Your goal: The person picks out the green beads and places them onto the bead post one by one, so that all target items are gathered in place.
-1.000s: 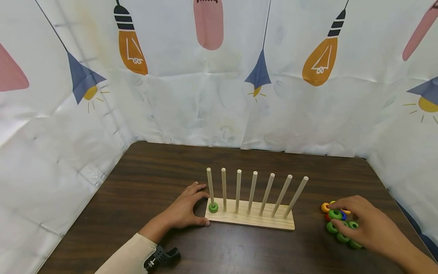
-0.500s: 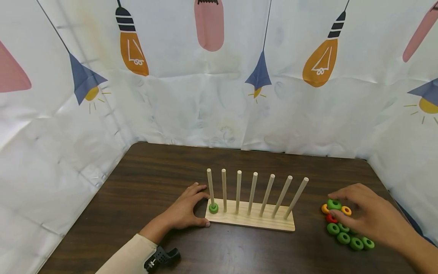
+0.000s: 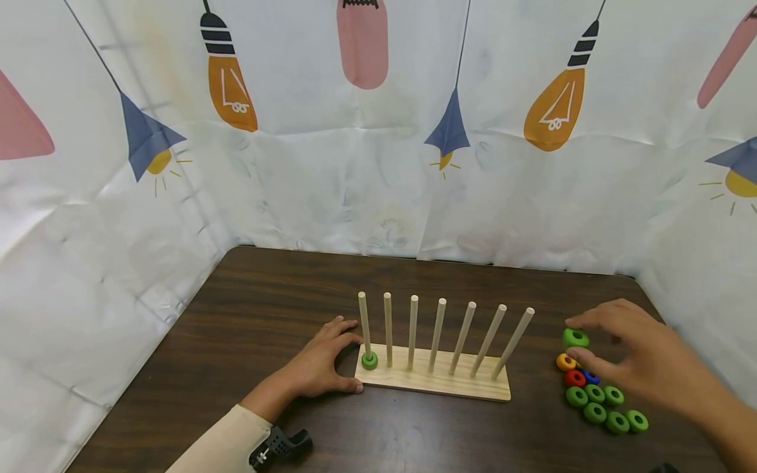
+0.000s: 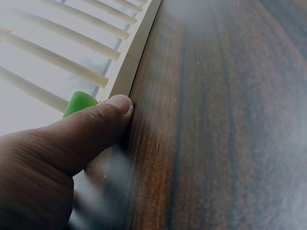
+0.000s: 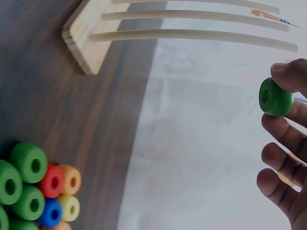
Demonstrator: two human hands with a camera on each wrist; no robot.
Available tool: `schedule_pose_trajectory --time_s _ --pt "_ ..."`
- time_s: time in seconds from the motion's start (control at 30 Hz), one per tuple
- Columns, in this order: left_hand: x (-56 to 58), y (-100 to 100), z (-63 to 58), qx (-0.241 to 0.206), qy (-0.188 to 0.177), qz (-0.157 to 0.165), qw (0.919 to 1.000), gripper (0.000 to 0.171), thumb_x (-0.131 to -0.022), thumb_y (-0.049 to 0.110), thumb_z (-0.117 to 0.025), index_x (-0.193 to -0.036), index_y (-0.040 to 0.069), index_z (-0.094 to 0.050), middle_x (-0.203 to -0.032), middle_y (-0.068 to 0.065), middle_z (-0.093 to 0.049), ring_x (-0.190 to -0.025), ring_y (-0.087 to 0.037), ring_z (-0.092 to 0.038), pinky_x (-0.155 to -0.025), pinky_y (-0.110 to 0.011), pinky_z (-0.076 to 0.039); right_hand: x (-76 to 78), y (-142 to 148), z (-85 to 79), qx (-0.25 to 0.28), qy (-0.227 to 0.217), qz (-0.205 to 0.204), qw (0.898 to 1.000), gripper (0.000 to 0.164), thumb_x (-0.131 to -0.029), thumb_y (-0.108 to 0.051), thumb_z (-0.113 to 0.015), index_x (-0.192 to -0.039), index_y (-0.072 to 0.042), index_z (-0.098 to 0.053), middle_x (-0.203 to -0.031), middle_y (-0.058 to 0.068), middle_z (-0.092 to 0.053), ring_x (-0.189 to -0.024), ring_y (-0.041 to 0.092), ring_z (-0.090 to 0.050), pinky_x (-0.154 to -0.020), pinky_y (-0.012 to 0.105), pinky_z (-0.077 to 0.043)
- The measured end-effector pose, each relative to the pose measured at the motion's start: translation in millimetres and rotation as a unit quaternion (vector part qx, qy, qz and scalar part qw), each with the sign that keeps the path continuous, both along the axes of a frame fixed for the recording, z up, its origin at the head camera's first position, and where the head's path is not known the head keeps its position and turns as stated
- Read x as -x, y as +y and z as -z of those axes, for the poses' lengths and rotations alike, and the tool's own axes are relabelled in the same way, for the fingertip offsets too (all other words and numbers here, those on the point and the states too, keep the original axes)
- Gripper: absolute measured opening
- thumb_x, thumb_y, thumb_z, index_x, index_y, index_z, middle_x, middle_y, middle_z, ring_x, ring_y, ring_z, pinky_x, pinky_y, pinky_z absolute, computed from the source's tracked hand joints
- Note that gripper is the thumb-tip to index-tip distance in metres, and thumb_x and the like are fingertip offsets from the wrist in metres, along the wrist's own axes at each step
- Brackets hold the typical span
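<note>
I see the right hand (image 3: 641, 358) pinch a green ring (image 3: 570, 339) near the loose rings (image 3: 593, 399) at right. The left hand (image 3: 316, 361) grips the pegboard (image 3: 440, 380) by its left end.

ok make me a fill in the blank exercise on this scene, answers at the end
1. The ring pinched by the right hand is coloured ____.
2. The wooden rack has ____ pegs.
3. The left hand touches the rack end ____ (nearer to / farther from) the loose rings.
4. The threaded ring sits at its peg's ____ (top / bottom).

Missing words: green; seven; farther from; bottom.
</note>
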State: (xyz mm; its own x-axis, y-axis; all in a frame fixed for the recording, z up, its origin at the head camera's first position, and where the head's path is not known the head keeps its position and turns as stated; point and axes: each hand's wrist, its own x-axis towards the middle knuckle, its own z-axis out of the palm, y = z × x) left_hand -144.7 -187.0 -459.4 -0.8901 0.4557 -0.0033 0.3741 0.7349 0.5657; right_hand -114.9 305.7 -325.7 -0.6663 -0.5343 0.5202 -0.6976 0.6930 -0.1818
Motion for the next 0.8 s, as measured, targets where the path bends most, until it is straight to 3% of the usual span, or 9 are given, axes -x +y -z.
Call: schedule_pose_trajectory --time_s 0.1,0.23,0.8 --pt "0.1 0 0.1 0.002 0.000 0.001 1.0000 0.070 -0.076 0.050 -0.089 -0.134 0.022 -0.063 -0.162 -0.008 -0.034 -0.154 -0.038 -0.016 -0.115 -0.066 -0.028 2.1 -2 -5.2 0.005 0.008 -0.005 1.000 0.051 -0.066 -0.019 -0.097 -0.110 -0.024 -0.074 -0.107 -0.013 -0.067 -0.101 0.000 -0.053 -0.080 0.011 -0.042" --pt "0.3 1 -0.2 0.003 0.001 0.002 1.0000 0.071 -0.076 0.051 -0.089 -0.134 0.022 -0.063 -0.162 -0.008 -0.034 -0.154 -0.038 -0.015 -0.115 -0.066 -0.028 3.1 -8 -12.3 0.008 0.005 0.003 1.000 0.056 -0.061 -0.012 -0.097 -0.110 -0.024 -0.074 -0.107 -0.013 -0.066 -0.103 0.001 -0.052 -0.084 0.011 -0.040" --pt "1.3 0 0.1 0.003 -0.004 0.001 1.0000 0.070 -0.075 0.052 -0.089 -0.132 0.022 -0.063 -0.162 -0.008 -0.034 -0.154 -0.039 -0.016 -0.114 -0.067 -0.028 11.9 -26 -34.0 0.007 0.014 -0.006 1.000 0.056 -0.060 -0.006 -0.095 -0.110 -0.022 -0.076 -0.110 -0.014 -0.068 -0.104 0.003 -0.054 -0.086 0.015 -0.039"
